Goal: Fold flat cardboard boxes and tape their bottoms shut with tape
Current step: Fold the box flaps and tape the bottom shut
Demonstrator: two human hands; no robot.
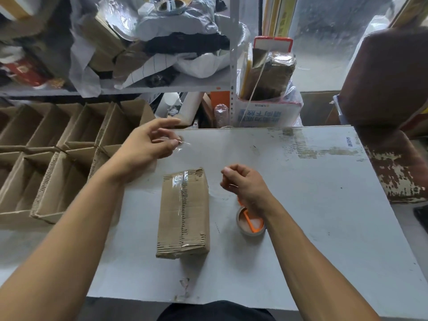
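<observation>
A small cardboard box (184, 214) lies bottom up in the middle of the white table (301, 205), with clear tape running along its centre seam. Beyond the box, my left hand (148, 147) is raised and pinches the end of a clear tape strip (183, 144) between thumb and fingers. To the right of the box, my right hand (243, 184) is curled, thumb against forefinger, and appears to pinch the strip's other end. The tape between the hands is almost invisible. A tape roll with an orange dispenser (250, 223) lies on the table under my right wrist.
Several folded open boxes (58, 158) stand packed together left of the table. A cluttered metal shelf (150, 54) rises behind it, with a white carton of packed goods (266, 107) at the table's far edge. A brown chair (389, 77) stands at the right.
</observation>
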